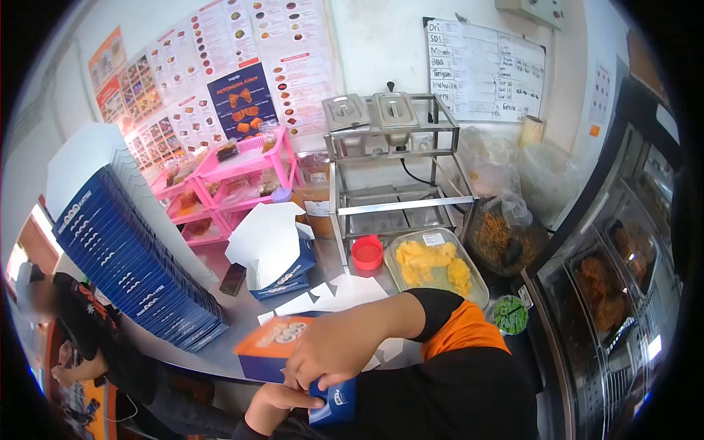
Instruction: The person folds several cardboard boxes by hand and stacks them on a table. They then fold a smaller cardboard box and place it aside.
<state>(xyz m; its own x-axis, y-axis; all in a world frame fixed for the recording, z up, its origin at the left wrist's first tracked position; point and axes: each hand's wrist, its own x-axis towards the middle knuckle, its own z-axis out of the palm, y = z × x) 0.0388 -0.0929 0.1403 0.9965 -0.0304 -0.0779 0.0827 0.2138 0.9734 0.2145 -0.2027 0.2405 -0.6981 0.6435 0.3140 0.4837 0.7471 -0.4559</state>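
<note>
Near the counter's front edge, my right hand (pixel 326 350) reaches across from the right, fingers closed on a small blue carton (pixel 339 408) with white lettering. From below, my left hand (pixel 275 402) grips the same carton, its thumb pressed against the side. What the carton holds is hidden. Just behind my hands lies a closed food box (pixel 258 368) with an orange lid and dark blue sides, partly covered by my right hand. White paper sheets (pixel 352 287) lie on the counter beyond it.
A tall stack of blue boxes (pixel 139 257) stands left, beside a phone (pixel 233 279) and an open white-lined box (pixel 268 246). Behind are a red cup (pixel 367 253), a tray of yellow food (pixel 429 260), a metal rack (pixel 400 202) and pink baskets (pixel 238 165). Another person (pixel 95 337) stands left.
</note>
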